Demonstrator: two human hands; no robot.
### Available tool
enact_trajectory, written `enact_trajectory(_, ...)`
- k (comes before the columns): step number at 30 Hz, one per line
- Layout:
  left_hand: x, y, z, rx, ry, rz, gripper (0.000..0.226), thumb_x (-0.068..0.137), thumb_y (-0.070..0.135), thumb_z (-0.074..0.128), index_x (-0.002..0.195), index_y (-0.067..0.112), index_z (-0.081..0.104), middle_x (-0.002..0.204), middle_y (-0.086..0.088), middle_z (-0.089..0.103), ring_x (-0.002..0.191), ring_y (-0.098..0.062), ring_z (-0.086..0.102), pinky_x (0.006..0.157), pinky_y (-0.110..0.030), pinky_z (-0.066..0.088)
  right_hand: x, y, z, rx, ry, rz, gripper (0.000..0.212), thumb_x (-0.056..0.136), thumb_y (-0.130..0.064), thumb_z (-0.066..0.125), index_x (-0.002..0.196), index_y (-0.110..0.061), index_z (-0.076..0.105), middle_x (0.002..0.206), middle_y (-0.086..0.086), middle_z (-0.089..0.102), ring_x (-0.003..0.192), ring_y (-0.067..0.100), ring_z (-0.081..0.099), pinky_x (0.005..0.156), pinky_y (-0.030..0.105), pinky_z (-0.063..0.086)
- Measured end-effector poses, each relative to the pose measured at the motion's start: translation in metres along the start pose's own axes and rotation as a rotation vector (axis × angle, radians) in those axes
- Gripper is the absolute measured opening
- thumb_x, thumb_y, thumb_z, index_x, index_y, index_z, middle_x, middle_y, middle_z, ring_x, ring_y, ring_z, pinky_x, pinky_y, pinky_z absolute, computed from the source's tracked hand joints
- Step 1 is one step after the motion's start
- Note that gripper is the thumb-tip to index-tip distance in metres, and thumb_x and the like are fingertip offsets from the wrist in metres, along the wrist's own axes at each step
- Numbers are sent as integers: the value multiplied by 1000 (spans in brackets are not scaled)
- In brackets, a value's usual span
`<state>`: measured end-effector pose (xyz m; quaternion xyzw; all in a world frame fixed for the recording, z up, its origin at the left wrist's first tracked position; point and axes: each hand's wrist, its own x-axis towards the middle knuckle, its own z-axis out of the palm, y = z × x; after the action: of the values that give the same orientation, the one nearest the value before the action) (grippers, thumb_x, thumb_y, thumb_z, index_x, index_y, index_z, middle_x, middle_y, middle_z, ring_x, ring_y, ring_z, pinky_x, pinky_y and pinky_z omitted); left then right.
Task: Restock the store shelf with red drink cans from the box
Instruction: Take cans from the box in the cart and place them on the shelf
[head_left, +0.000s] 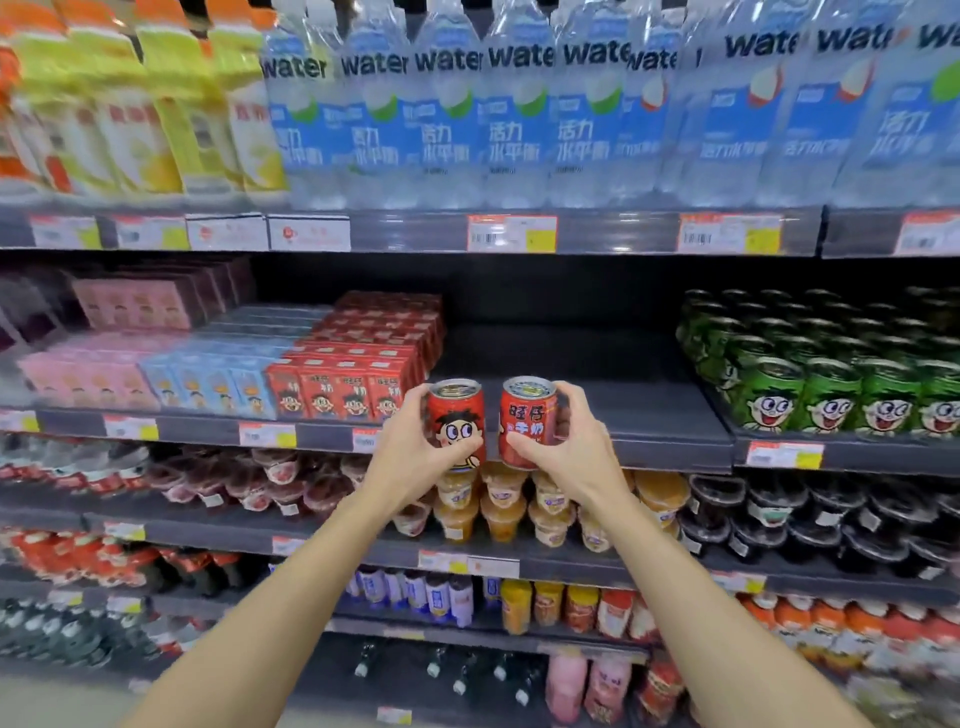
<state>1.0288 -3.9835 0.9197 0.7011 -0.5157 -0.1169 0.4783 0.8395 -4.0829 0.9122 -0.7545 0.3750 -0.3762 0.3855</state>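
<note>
Two small red drink cans are held upright in front of the dark middle shelf (571, 358). My left hand (415, 457) grips the left red can (457, 415), which shows a cartoon face. My right hand (576, 447) grips the right red can (527, 421), which carries white lettering. Both cans hover at the shelf's front edge, side by side and a little apart. Behind them the shelf bay is bare, between the red cartons and the green cans. The box is not in view.
Red, blue and pink drink cartons (358, 374) fill the shelf to the left. Green cans (831, 374) stand to the right. Water bottles (519, 119) line the shelf above. Cups of jelly (504, 509) sit on the shelf below, with bottles lower down.
</note>
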Motion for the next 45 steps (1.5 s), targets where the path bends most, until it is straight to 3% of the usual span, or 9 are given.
enact_trajectory(4,37,-9,-13,-27,-22,30,79,71,35,84,136,23,41,115,11,63,99,3,61,82,-17,52,26,-10,16,-30,53,38,82,78,-36,82,143,-29,32,118,-12,51,102,5,54,73,12,42)
enact_trajectory(6,54,-15,-18,-37,-17,24,75,72,31,83,134,24,40,109,14,61,92,7,60,75,-10,47,37,-14,25,-39,74,54,81,78,-33,82,143,-26,33,116,-10,53,103,9,57,75,15,43)
enact_trajectory(9,73,-25,-17,-72,-35,7,76,70,33,81,133,25,40,110,13,62,95,3,61,81,-21,52,51,-19,35,-58,98,79,83,77,-32,83,143,-26,33,115,-7,55,101,9,58,80,20,44)
enact_trajectory(12,87,-36,-9,-89,-56,-6,78,68,35,82,133,24,39,113,8,63,99,-5,63,87,-33,55,62,-17,44,-61,132,102,82,76,-29,83,142,-26,34,114,-9,56,97,5,58,78,17,43)
enact_trajectory(19,100,-49,13,-72,-85,-33,77,70,35,82,130,25,35,117,4,60,102,-12,63,87,-36,54,81,-6,51,-34,130,115,82,74,-28,83,140,-28,35,120,-6,62,104,8,63,89,30,53)
enact_trajectory(25,104,-48,19,-57,-68,-46,79,71,34,82,133,25,33,120,2,59,102,-13,62,89,-39,55,88,1,49,6,101,113,82,75,-28,83,142,-27,35,119,-6,61,104,8,62,90,29,52)
enact_trajectory(30,107,-44,22,-22,-43,-40,80,74,32,82,136,21,32,122,2,58,105,-12,61,88,-32,52,90,11,48,-31,49,83,81,75,-30,82,141,-27,34,121,-4,62,105,9,62,85,26,52)
enact_trajectory(37,102,-50,33,17,10,-45,81,74,29,84,136,15,33,124,-2,57,105,-12,58,86,-26,47,92,26,48,-43,9,43,81,75,-32,81,140,-28,32,125,-3,60,108,12,61,90,32,54)
enact_trajectory(45,96,-50,32,9,13,-39,81,75,29,83,138,18,33,119,5,59,101,-8,60,79,-17,45,95,32,52,20,5,34,81,76,-28,81,139,-29,31,122,-6,59,105,10,61,87,28,52)
